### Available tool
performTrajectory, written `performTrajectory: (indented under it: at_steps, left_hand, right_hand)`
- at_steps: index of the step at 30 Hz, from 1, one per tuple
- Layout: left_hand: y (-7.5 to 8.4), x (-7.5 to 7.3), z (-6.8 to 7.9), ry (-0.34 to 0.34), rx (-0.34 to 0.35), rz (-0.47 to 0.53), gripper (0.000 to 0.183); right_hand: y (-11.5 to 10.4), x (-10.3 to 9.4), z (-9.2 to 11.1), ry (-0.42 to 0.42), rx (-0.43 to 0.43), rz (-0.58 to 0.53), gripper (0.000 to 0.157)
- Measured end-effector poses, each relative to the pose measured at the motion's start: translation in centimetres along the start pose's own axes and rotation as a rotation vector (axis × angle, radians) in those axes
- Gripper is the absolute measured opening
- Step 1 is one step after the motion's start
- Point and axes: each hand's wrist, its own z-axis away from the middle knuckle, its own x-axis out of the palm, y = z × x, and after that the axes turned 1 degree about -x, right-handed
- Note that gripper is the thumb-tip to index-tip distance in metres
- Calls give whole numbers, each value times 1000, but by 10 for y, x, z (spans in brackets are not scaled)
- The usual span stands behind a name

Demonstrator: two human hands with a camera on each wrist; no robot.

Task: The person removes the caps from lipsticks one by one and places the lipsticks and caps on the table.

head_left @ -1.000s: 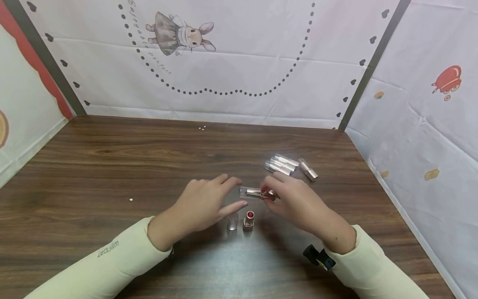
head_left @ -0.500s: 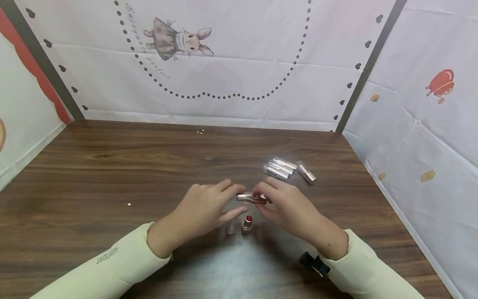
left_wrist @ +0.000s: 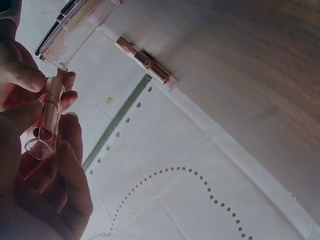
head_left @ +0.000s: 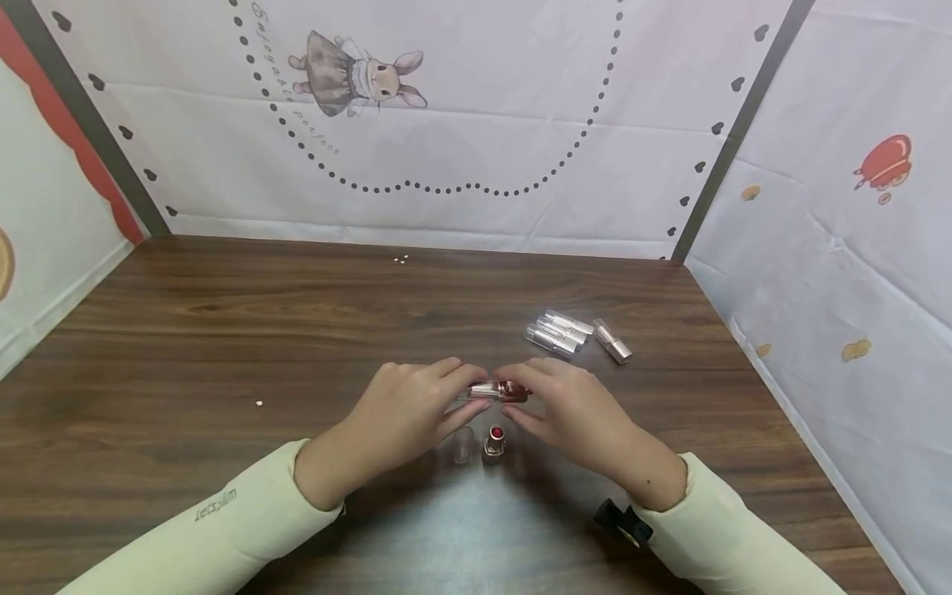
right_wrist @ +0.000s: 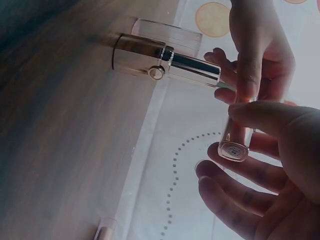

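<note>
A capped lipstick (head_left: 487,391) with a clear cover and a rose-gold body lies level between both hands, above the table. My left hand (head_left: 407,405) pinches its clear cap end between thumb and fingers. The base end is gripped by my right hand (head_left: 578,409); its stamped bottom shows in the right wrist view, below the thumb. Closer to me an uncapped lipstick (head_left: 494,446) stands upright, its red tip out. Beside it, on the left, is a loose clear cap (head_left: 464,446), also visible in the right wrist view.
Several capped lipsticks (head_left: 559,332) lie side by side farther back on the brown wooden table (head_left: 223,330). Another lipstick (head_left: 613,342) lies askew to their right. Small white bits (head_left: 401,259) dot the far edge. Printed cloth walls (head_left: 483,99) enclose the back and sides.
The right hand has moved left with the lipstick, bringing its cap end between the left thumb and fingers. The left fingers, earlier apart around it, have closed on the cap end.
</note>
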Motion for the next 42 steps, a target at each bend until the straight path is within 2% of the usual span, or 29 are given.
performTrajectory:
  at_steps: [15,31,42]
  left_hand:
    - [1,0,1,-26,-21,-32,25]
    - [-2,1,0,-37,3,-17,24]
    - [-7,0,1,-60,-13,-41,25]
  right_hand:
    - [-3,2,1,-36,62,77,23]
    - [2,1,0,-47,45,74,25]
    - [5,2,1,-97,97,78,24]
